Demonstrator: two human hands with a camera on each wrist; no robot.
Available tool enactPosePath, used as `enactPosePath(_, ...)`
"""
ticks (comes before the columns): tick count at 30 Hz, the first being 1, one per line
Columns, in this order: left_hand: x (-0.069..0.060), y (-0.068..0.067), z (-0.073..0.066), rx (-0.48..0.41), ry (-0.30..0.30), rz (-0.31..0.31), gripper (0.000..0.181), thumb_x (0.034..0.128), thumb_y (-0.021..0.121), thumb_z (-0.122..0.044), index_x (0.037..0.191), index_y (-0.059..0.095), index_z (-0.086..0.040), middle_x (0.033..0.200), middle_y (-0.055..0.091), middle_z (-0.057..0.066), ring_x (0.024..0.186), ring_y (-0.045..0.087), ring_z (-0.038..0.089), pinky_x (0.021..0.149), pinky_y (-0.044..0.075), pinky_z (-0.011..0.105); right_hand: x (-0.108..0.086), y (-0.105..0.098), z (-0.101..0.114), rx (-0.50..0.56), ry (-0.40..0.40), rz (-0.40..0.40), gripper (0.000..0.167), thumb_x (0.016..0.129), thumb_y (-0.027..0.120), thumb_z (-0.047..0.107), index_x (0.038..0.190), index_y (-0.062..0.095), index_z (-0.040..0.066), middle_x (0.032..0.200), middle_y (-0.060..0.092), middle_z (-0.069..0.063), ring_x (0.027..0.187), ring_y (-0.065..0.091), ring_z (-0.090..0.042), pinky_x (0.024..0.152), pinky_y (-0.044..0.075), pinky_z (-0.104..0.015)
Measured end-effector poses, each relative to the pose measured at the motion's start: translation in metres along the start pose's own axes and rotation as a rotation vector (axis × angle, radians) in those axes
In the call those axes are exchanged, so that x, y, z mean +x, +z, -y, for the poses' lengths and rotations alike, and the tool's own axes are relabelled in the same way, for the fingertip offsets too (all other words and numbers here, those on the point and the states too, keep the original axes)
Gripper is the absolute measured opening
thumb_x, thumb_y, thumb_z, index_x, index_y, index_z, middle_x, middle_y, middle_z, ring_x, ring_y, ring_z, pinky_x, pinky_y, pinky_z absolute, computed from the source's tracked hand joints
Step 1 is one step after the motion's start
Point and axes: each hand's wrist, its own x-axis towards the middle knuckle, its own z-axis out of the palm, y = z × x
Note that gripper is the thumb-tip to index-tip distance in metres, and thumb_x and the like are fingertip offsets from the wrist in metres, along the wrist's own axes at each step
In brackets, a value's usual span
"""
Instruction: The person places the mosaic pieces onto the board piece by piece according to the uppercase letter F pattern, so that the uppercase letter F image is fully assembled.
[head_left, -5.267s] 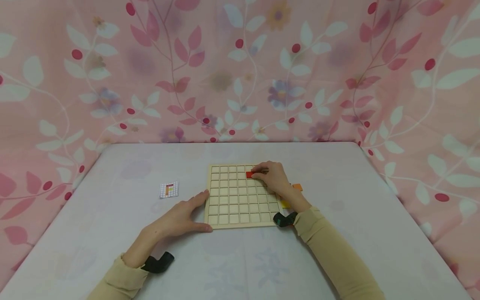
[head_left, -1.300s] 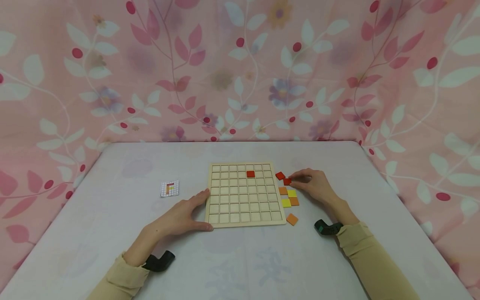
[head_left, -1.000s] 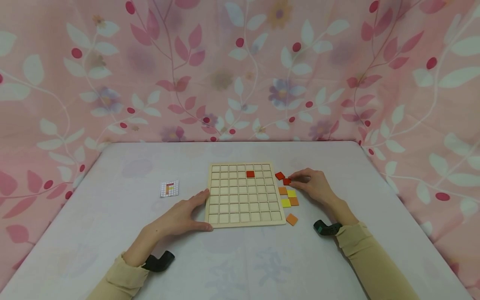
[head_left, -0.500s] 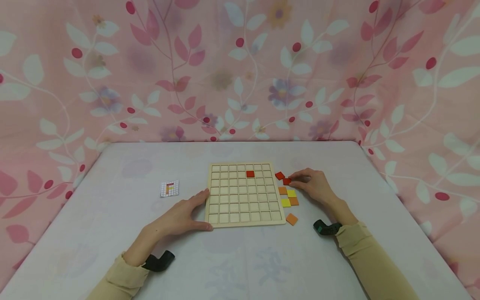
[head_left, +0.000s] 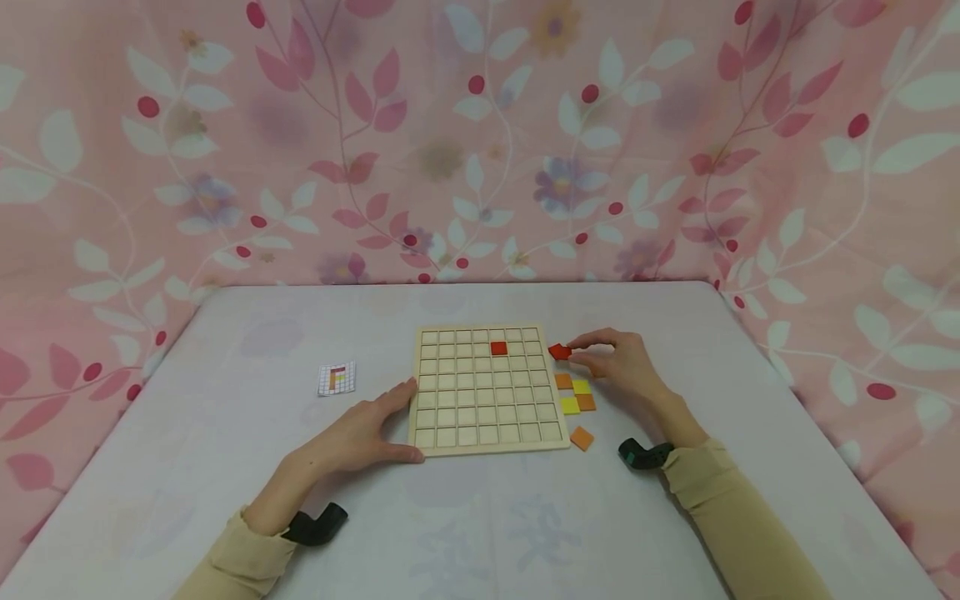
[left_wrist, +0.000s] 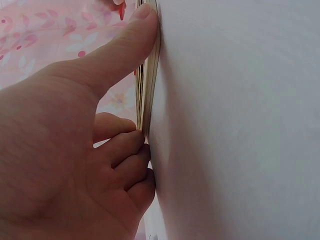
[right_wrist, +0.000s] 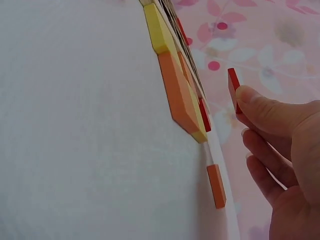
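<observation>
My right hand (head_left: 621,365) pinches a red square tile (right_wrist: 233,90) between thumb and fingers, raised off the table in the right wrist view. Another red tile (right_wrist: 204,115) lies beside the board's right edge, partly hidden in the head view by the held one. A wooden grid board (head_left: 480,400) lies flat at the middle, with one red tile (head_left: 498,348) set in a cell of its second row from the far side. My left hand (head_left: 352,435) rests against the board's left edge, thumb at the near corner, fingers spread along the side.
Right of the board lie yellow tiles (head_left: 570,406) and orange tiles (head_left: 585,402); one orange tile (head_left: 582,438) sits nearer me. A small card (head_left: 337,379) with a coloured grid pattern lies to the left. A floral curtain (head_left: 480,167) hangs behind the white-covered table (head_left: 480,533).
Earlier my right hand set a red tile in the board, then moved right to the loose tiles. Now it has lifted another red tile and shifted slightly left. My left hand stays put.
</observation>
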Motion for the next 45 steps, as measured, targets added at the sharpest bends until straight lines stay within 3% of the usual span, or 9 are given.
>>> enactPosePath(3, 0.000, 0.000, 0.000, 0.004, 0.004, 0.004, 0.110, 0.0751, 0.082, -0.055, 0.159, 0.026, -0.010, 0.165, 0.026, 0.007, 0.152, 0.025, 0.029, 0.120, 0.027, 0.050, 0.003, 0.004, 0.007, 0.002, -0.010, 0.002, 0.031, 0.088, 0.077, 0.038, 0.112, 0.075, 0.019, 0.119, 0.070, -0.005, 0.105, 0.056, -0.028, 0.077, 0.052, -0.034)
enactPosePath(10, 0.001, -0.001, -0.001, 0.006, 0.005, 0.005, 0.111, 0.0743, 0.082, -0.055, 0.158, 0.027, -0.009, 0.164, 0.027, 0.007, 0.152, 0.025, 0.028, 0.121, 0.027, 0.050, 0.013, 0.017, 0.024, 0.049, -0.079, -0.010, 0.024, 0.084, 0.082, 0.031, 0.104, 0.078, 0.018, 0.111, 0.072, -0.004, 0.115, 0.059, -0.030, 0.107, 0.041, -0.051)
enactPosePath(19, 0.001, -0.001, -0.001, 0.010, -0.001, 0.006, 0.111, 0.0746, 0.083, -0.054, 0.159, 0.026, -0.009, 0.164, 0.027, 0.008, 0.151, 0.025, 0.028, 0.120, 0.027, 0.050, 0.027, 0.037, 0.040, 0.036, -0.099, 0.013, 0.021, 0.083, 0.083, 0.031, 0.100, 0.079, 0.019, 0.110, 0.073, -0.003, 0.114, 0.060, -0.027, 0.097, 0.050, -0.046)
enactPosePath(26, 0.001, -0.001, -0.001, 0.007, -0.005, 0.004, 0.111, 0.0747, 0.083, -0.054, 0.159, 0.026, -0.009, 0.164, 0.027, 0.008, 0.151, 0.025, 0.029, 0.120, 0.027, 0.051, 0.034, 0.050, 0.053, 0.040, -0.122, 0.028, 0.018, 0.084, 0.083, 0.025, 0.100, 0.079, 0.017, 0.105, 0.074, -0.002, 0.113, 0.060, -0.026, 0.106, 0.043, -0.049)
enactPosePath(32, 0.000, -0.001, -0.002, 0.002, -0.009, 0.005, 0.111, 0.0748, 0.083, -0.054, 0.159, 0.026, -0.009, 0.165, 0.025, 0.009, 0.152, 0.023, 0.030, 0.120, 0.026, 0.051, 0.038, 0.060, 0.065, 0.060, -0.174, 0.055, 0.017, 0.085, 0.081, 0.022, 0.101, 0.079, 0.015, 0.104, 0.074, -0.004, 0.110, 0.061, -0.026, 0.104, 0.045, -0.050)
enactPosePath(45, 0.000, 0.000, -0.001, 0.000, -0.001, -0.004, 0.110, 0.0751, 0.082, -0.055, 0.159, 0.027, -0.009, 0.164, 0.027, 0.009, 0.151, 0.025, 0.029, 0.120, 0.027, 0.051, 0.052, 0.079, 0.074, 0.055, -0.165, 0.061, 0.013, 0.087, 0.080, 0.019, 0.099, 0.079, 0.013, 0.104, 0.074, -0.005, 0.110, 0.062, -0.026, 0.102, 0.047, -0.046)
